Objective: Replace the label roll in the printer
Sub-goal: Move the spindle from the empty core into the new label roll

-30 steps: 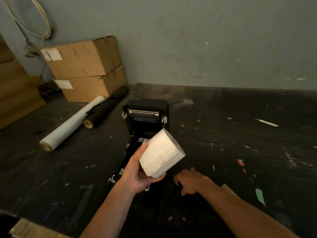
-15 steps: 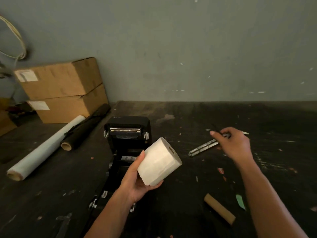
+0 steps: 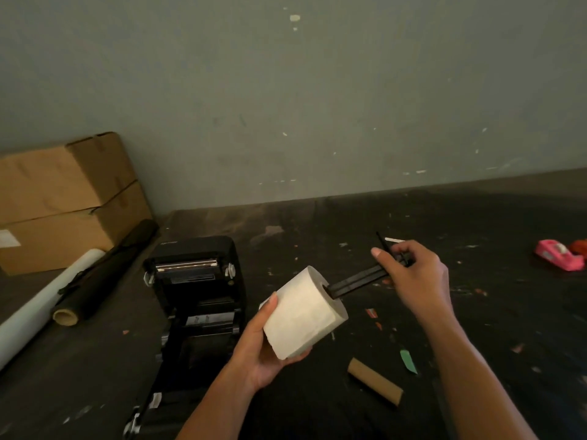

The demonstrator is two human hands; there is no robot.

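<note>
Scuffed dark tabletop [image 3: 476,312]; boxy black printer [image 3: 197,281], lid open. My left hand [image 3: 260,350] cups the white cylindrical label roll [image 3: 301,315] above it — my right hand [image 3: 413,274] grips a flat black spindle [image 3: 359,281], tip entering the roll's core. Bare cardboard tube [image 3: 374,385] lies nearby.

no text can be read anywhere. the printer [image 3: 193,281] carries a faint mark on its lid top, too blurred to make out. left of the printer, the lower cardboard box [image 3: 63,236] bears a white sticker [image 3: 8,239] whose print, if any, cannot be told.
</note>
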